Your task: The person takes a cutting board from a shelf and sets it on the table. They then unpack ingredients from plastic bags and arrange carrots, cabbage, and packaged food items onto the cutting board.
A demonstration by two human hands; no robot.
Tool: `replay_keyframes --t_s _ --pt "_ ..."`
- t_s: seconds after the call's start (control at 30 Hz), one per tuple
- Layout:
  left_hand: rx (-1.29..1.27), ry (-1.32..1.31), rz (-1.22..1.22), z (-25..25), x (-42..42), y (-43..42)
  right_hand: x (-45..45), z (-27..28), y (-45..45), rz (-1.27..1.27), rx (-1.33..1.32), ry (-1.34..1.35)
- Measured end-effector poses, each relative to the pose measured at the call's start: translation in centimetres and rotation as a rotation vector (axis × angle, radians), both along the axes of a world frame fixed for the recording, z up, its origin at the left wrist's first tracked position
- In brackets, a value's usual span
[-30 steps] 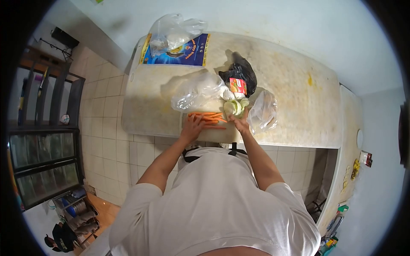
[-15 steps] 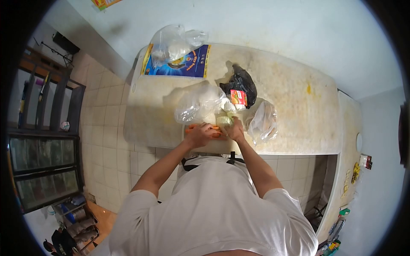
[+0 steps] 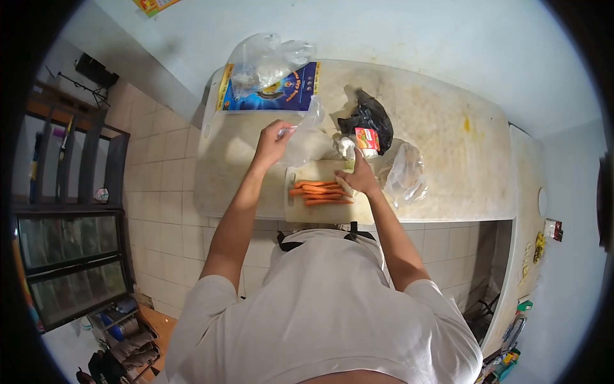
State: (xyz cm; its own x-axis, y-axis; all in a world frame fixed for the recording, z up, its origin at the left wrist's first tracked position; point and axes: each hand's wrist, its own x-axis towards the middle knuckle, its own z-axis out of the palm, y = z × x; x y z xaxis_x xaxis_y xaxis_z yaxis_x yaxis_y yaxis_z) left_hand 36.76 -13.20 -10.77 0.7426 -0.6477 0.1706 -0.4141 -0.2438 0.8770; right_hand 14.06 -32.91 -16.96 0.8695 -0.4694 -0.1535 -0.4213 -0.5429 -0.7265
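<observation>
My left hand [image 3: 272, 144] is raised over the table, its fingers pinched on the edge of a clear plastic bag [image 3: 307, 137]. My right hand [image 3: 361, 176] reaches over a pale green vegetable [image 3: 350, 165], thumb to the left and index finger pointing away from me. Its grip spans the vegetable, which it partly hides. Several orange carrots [image 3: 323, 191] lie side by side on a pale cutting board [image 3: 307, 214] at the table's near edge. Just beyond the right hand is a red-labelled packet [image 3: 366, 138] against a black plastic bag [image 3: 374, 118].
To the right of my right hand lies another clear bag [image 3: 406, 174]. At the back left, a bunched clear bag [image 3: 262, 67] rests on a blue printed sheet [image 3: 275, 96]. A wall [image 3: 416, 32] borders the table's [image 3: 460, 166] far side.
My left hand has left the carrots, moving up and away to lift the clear bag's edge. The carrots and board are now uncovered. My right hand has shifted slightly farther from my body.
</observation>
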Motion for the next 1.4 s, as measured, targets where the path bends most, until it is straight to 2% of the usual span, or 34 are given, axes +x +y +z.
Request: replay_keyframes --t_s 0.1,0.13,0.2,0.3,0.33,0.4,0.43,0.5,0.57,0.63,0.67,0.77,0.83,0.87,0.9,0.97,1.07,1.13,1.17,1.27,1.3,1.4 --pt "-0.021 0.002 -0.114 0.3 1.0 -0.3 3.2 0.3 0.5 -0.006 -0.073 -0.126" --pt "-0.043 -0.004 -0.167 0.7 1.4 -0.4 4.4 1.8 0.8 -0.045 0.027 -0.143" --pt "0.004 0.115 -0.339 1.9 1.1 -0.3 7.0 6.9 2.3 -0.110 0.232 -0.169" --pt "0.044 0.368 -0.500 1.0 1.3 0.8 11.1 8.7 4.0 -0.226 0.350 -0.241" --pt "0.052 0.461 -0.544 1.0 1.3 1.1 12.1 7.5 3.5 -0.147 0.376 -0.227" --pt "0.162 0.450 -0.417 1.8 1.3 2.3 13.4 4.4 3.3 0.001 0.429 -0.197" --pt "0.220 0.443 -0.355 2.2 1.1 3.2 12.7 3.8 2.8 0.132 0.363 -0.192" --pt "0.123 0.509 -0.184 1.7 1.3 5.1 12.0 -0.3 2.0 0.071 0.328 -0.247" --pt "0.063 0.528 -0.031 0.2 1.9 7.3 10.0 -2.8 0.8 -0.142 0.261 -0.264" --pt "0.039 0.491 0.092 -1.4 2.9 9.2 7.7 -1.2 1.4 -0.345 0.213 -0.269" --pt "0.049 0.459 0.044 -1.8 2.8 9.5 6.7 0.3 2.1 -0.448 0.188 -0.270" --pt "0.122 0.380 -0.066 -1.3 0.9 9.7 6.1 4.9 5.2 -0.551 0.062 -0.410" --pt "0.035 0.444 -0.073 -0.2 -1.1 8.6 6.8 7.8 8.4 -0.426 -0.098 -0.714" --pt "-0.010 0.475 -0.071 0.4 -1.9 8.2 7.0 9.3 10.5 -0.277 -0.142 -0.707" --pt "0.012 0.501 -0.103 1.4 -2.3 8.0 7.7 10.6 12.1 -0.056 -0.032 -0.642" --pt "-0.064 0.574 -0.069 1.9 -3.2 7.6 10.4 9.1 12.9 0.256 0.116 -0.481" --pt "-0.144 0.565 -0.017 0.8 -3.9 7.7 14.2 0.2 9.1 0.164 0.071 -0.176" --pt "-0.137 0.554 0.047 0.7 -3.6 8.3 15.2 -6.2 6.4 0.260 -0.136 0.095" --pt "-0.112 0.577 0.089 1.0 -3.8 8.5 15.7 -7.7 5.9 0.258 -0.163 0.374" --pt "-0.155 0.609 0.138 -0.3 -4.5 8.7 15.5 -11.1 4.3 0.210 -0.107 0.111" --pt "-0.188 0.614 0.147 -0.9 -4.9 8.8 15.6 -10.5 3.9 0.257 -0.070 0.220" --pt "-0.203 0.622 0.107 -1.0 -6.1 8.3 15.7 -5.7 3.0 0.354 -0.250 0.480"
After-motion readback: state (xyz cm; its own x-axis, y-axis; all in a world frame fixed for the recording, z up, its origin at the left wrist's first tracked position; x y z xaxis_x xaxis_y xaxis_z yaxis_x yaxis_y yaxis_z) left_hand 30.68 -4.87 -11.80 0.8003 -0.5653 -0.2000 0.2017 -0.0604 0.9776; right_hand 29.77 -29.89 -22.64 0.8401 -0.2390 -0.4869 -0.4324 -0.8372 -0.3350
